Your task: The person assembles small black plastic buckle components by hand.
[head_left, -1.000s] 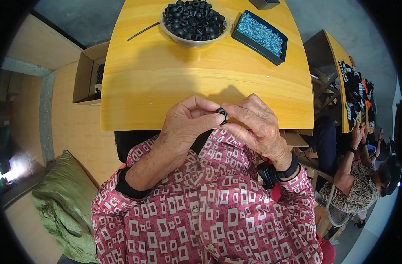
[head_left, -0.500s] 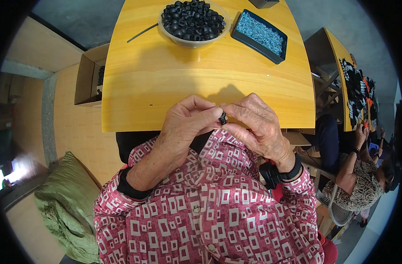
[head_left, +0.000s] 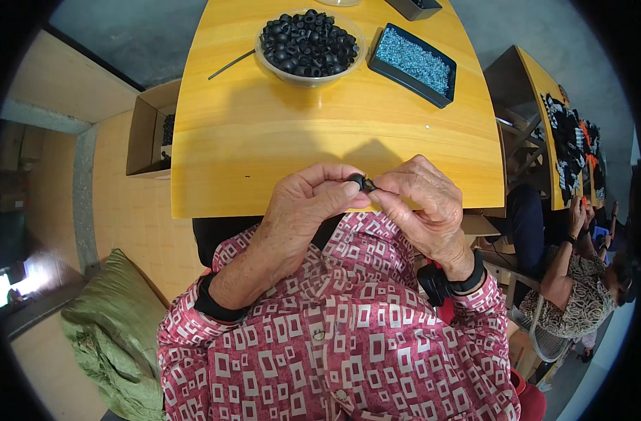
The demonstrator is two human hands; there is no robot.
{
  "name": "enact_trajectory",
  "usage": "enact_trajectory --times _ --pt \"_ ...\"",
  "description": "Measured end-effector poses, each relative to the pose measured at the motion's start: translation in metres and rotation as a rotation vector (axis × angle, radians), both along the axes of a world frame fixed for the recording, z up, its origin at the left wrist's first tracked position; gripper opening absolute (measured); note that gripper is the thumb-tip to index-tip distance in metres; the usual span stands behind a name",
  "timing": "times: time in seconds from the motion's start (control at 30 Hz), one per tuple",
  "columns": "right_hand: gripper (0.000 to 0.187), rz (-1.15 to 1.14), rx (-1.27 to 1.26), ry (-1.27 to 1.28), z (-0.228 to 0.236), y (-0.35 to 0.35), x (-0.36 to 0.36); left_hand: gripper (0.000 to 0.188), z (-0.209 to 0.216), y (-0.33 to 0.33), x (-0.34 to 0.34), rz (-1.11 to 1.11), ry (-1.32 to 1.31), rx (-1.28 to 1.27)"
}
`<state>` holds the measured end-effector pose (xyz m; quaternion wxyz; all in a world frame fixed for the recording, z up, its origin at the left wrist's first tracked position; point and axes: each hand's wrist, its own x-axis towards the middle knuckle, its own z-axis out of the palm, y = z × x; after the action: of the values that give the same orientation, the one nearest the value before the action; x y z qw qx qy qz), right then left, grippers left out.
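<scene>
Between my two hands, just above the table's near edge, is a small black rounded part [head_left: 361,182], seemingly rubber or plastic. My left hand [head_left: 311,196] pinches its left side between thumb and fingers. The thumb and forefinger of my right hand [head_left: 422,203] close on its right end, where a narrower piece shows; whether this is a separate piece I cannot tell. Farther off stands a clear round bowl [head_left: 313,79] heaped with black hollow parts [head_left: 310,42] of similar look. To its right lies a black tray [head_left: 410,85] full of small bluish, shiny pieces [head_left: 415,59].
A thin black rod [head_left: 231,64] lies beside the bowl on the yellow wooden table [head_left: 264,133]. A cardboard box [head_left: 146,137] sits left of the table, a green sack [head_left: 113,330] below it. At right, another person [head_left: 569,281] works near a table with black and orange items.
The black part has turned from upright to more sideways between my fingers, and more of it shows. Both hands stay together. The whole view has shifted slightly.
</scene>
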<state>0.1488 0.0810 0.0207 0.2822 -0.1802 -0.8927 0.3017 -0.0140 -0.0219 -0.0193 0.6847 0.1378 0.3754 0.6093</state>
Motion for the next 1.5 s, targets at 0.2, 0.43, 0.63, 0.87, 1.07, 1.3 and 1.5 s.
enact_trajectory --times 0.2,0.43,0.63,0.87,1.07,1.3,1.5 --pt "0.019 -0.048 0.004 0.092 -0.001 -0.003 -0.003 0.024 0.000 -0.001 0.009 0.025 -0.002 0.106" --pt "0.020 -0.019 -0.258 0.132 -0.003 -0.002 0.001 0.023 0.000 -0.002 0.013 0.074 0.158 0.121" --pt "0.021 -0.004 -0.128 0.101 -0.003 0.000 0.003 0.023 0.000 0.001 0.015 0.131 0.216 0.190" --pt "0.020 -0.009 -0.096 0.078 -0.001 0.001 0.004 0.021 0.001 0.003 0.016 0.106 0.261 0.174" --pt "0.017 -0.008 -0.085 0.047 0.015 0.005 0.007 0.016 0.004 0.007 0.020 0.126 0.347 0.198" --pt "0.018 0.064 0.196 -0.002 0.038 0.014 0.011 0.013 0.016 0.014 0.023 0.143 0.466 0.293" --pt "0.023 0.074 0.229 -0.012 0.042 0.012 0.011 0.014 0.019 0.014 0.023 0.157 0.390 0.301"
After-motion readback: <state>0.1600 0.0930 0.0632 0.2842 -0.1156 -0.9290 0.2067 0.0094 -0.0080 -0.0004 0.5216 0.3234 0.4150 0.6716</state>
